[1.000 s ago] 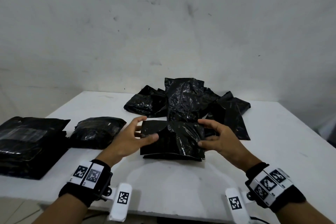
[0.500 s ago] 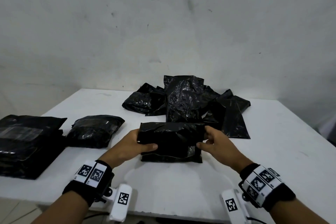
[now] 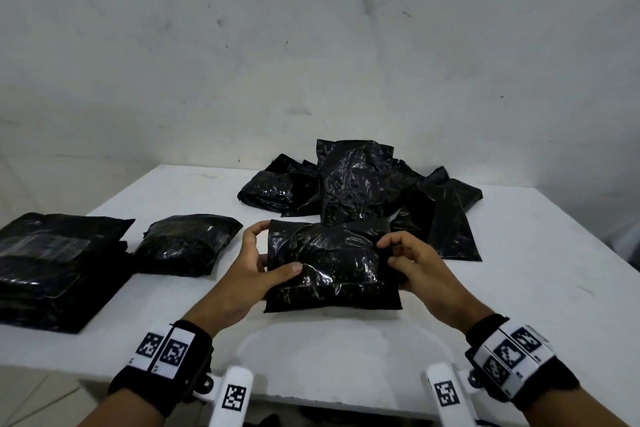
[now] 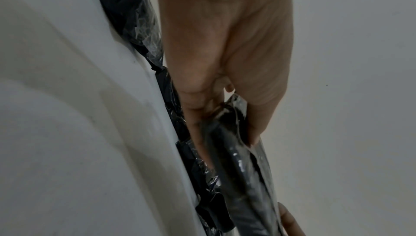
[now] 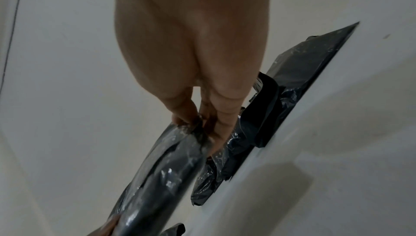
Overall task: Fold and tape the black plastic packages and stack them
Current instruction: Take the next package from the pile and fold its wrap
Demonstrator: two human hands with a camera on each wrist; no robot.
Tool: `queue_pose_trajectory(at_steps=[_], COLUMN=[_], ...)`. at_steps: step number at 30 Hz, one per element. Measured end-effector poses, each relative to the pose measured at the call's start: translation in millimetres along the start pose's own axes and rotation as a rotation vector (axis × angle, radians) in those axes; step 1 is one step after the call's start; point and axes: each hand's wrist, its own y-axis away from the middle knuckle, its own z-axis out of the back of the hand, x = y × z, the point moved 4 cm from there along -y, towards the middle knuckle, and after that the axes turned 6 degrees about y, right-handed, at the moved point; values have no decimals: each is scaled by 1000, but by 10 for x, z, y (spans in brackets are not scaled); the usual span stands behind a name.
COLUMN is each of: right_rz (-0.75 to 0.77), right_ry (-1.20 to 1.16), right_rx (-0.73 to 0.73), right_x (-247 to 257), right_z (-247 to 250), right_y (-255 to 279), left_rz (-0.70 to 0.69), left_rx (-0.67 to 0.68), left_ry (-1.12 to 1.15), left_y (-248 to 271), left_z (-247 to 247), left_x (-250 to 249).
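A folded black plastic package [image 3: 332,267] is held between both hands near the front middle of the white table [image 3: 540,288], tilted up toward me. My left hand [image 3: 263,263] grips its left edge, thumb on top, fingers behind. My right hand [image 3: 398,260] pinches its right edge. The left wrist view shows the left hand [image 4: 227,108] clamped on the package [image 4: 243,172] edge-on. The right wrist view shows the right hand [image 5: 198,124] pinching the package [image 5: 162,177].
A heap of loose black packages [image 3: 367,184] lies at the back middle of the table. One folded package [image 3: 187,246] sits left of my hands. A stack of flat black packages [image 3: 52,267] rests at the table's left edge.
The package has come closer to me and tipped up off the table. Both hands went from flattening its fold to gripping its side edges.
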Motion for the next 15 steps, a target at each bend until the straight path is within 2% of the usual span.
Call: queue_pose_trajectory(at_steps=[2,5,10,15], right_rz=[-11,66,110,127], right_ry=[-69,-31,-131,-157], right_rx=[-25,-95,-101,-110], right_x=[12,4,88,170], right_z=[-20,-5,26,27], right_y=[6,-5,9,13], left_rz=[-70,-134,-148,-143], left_rx=[-23,3,61,27], left_ry=[-25,-87,-49,-3], left_y=[21,53,122,143], left_z=[-3,-53,-116,-101], left_x=[-49,-124,-228,-174])
